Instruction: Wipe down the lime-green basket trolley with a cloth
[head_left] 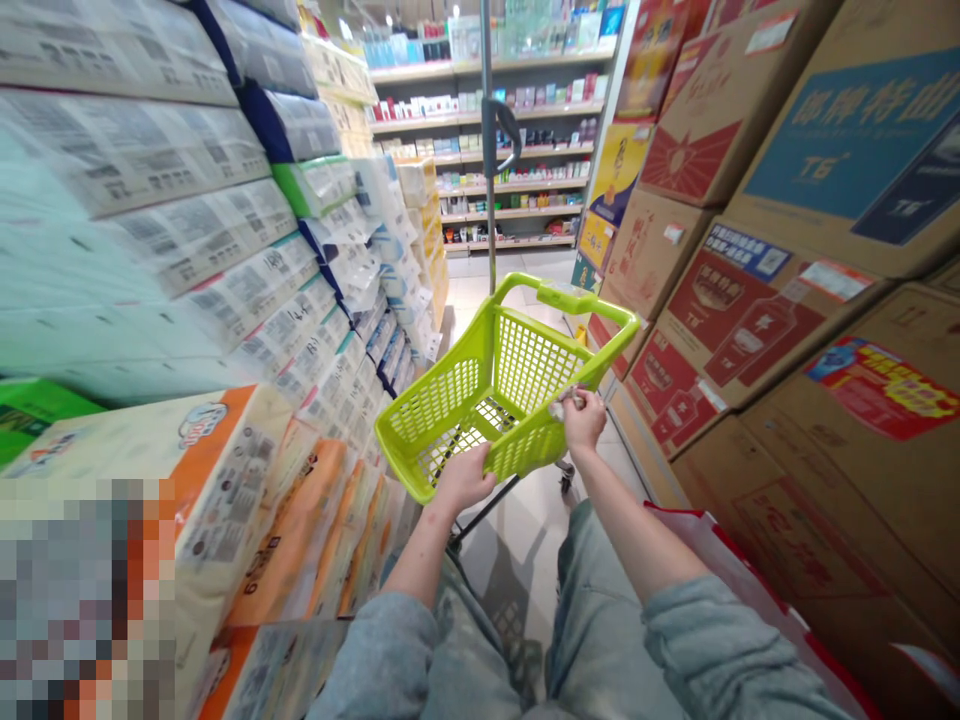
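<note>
A lime-green plastic shopping basket [450,400] on a wheeled frame stands in the aisle just ahead of me, tilted, with nothing visible inside. My left hand [463,478] is closed over its near rim. My right hand [582,416] is closed on the right rim and also pinches a small pale crumpled thing I cannot make out. Grey sleeves cover both my arms.
Stacked packs of tissue paper [225,300] wall the left side. Cardboard cartons [787,300] are piled high on the right. A metal pole [488,150] stands ahead, with product shelves [517,130] at the aisle's far end. A red-edged bag [720,540] hangs by my right arm.
</note>
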